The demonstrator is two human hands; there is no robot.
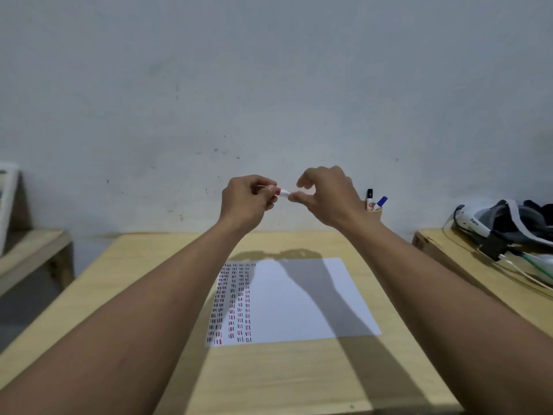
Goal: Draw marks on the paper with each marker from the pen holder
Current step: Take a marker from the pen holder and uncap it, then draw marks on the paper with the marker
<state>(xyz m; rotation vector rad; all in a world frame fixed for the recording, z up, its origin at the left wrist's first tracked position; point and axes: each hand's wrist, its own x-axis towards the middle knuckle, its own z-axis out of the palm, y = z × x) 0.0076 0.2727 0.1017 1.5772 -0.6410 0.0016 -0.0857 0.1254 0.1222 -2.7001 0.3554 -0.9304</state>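
Grey wall (269, 85) behind. Side table (478, 274) at right carries a grey bag (514, 223) and white-green cables (532, 265). White frame (7, 199) leans at left on low bench (30, 250).

Table (125, 295) – pale wood, smooth matt; paper (299, 298) – white, matt; wall (269, 85) – painted, scuffed.

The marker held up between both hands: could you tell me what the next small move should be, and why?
Probably pull the hands apart to uncap it: the left hand and right hand pinch opposite ends of the marker in mid-air, above the paper, whose right part is still blank. Whether it is being capped instead is unclear.
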